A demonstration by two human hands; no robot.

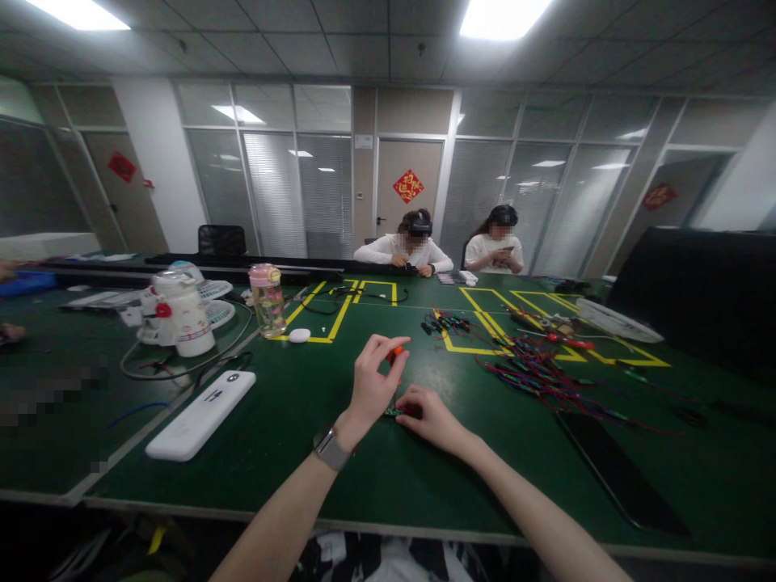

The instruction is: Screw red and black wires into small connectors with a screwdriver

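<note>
At the middle of the worktop (272, 436), a small green circuit board (391, 412) lies with its right end apparently pinched by the right hand (432, 416); above, the left hand (373, 376) pinches an orange-topped tool (397, 352). Good control would favour an upright tool and flat board. Right, tangled wires (539, 372) could snag; left, a white power bank (203, 416).

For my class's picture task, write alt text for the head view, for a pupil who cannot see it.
A person's left hand pinches a small orange object above a green table, while the right hand is at a small green part. Tangled wires lie to the right; two people sit across the table.
</note>
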